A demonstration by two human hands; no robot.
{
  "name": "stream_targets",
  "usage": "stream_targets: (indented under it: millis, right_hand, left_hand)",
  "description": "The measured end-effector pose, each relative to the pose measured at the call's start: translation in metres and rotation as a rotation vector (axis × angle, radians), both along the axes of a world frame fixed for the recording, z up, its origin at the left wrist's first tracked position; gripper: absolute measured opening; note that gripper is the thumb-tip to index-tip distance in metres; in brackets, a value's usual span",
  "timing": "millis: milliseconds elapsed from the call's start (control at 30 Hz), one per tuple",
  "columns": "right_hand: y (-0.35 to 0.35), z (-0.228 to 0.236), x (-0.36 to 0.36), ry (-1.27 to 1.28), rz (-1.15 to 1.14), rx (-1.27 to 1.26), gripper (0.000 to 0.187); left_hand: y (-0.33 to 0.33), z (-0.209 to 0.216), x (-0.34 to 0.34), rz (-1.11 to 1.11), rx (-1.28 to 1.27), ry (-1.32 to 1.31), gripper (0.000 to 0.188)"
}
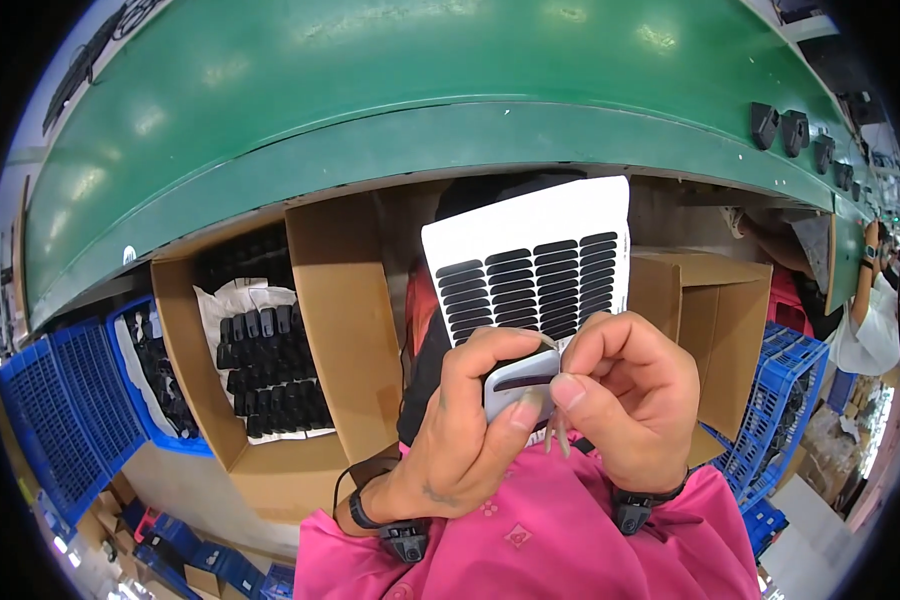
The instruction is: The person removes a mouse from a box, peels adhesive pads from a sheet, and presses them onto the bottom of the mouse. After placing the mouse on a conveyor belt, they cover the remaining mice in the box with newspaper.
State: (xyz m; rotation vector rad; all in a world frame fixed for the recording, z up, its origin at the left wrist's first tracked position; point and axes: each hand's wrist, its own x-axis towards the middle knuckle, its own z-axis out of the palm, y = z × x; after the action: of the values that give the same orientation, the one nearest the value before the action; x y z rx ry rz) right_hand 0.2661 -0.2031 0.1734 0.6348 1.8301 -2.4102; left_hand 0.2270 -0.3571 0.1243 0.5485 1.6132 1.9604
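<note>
My left hand [465, 430] grips a small light grey plastic part [515, 385] with a dark slot on its face. My right hand [635, 395] pinches thin tweezers [555, 420] against that part, its fingertips meeting my left thumb. A white sheet of black oblong stickers [535, 270] stands upright just behind both hands; which hand holds it is hidden. Both wrists wear black bands, and pink sleeves show below.
An open cardboard box [345, 330] at the left holds rows of black parts on white wrap. Another cardboard box [725, 310] is at the right. Blue plastic crates [65, 410] sit at both sides. A green conveyor belt [420, 90] curves overhead with black parts at its right; another person's arm [865, 290] is far right.
</note>
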Motion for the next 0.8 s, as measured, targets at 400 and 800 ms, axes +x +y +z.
stream_targets:
  millis: [400, 800]
  right_hand:
    - [0.0001, -0.0037, 0.0014, -0.010, -0.010, -0.019, 0.012]
    - [-0.0010, -0.0080, 0.0007, -0.005, -0.011, 0.030, 0.011]
  left_hand:
    - [0.0027, -0.0043, 0.0029, 0.046, -0.031, 0.139, 0.040]
    - [0.0030, -0.0067, 0.0031, 0.070, -0.035, 0.187, 0.041]
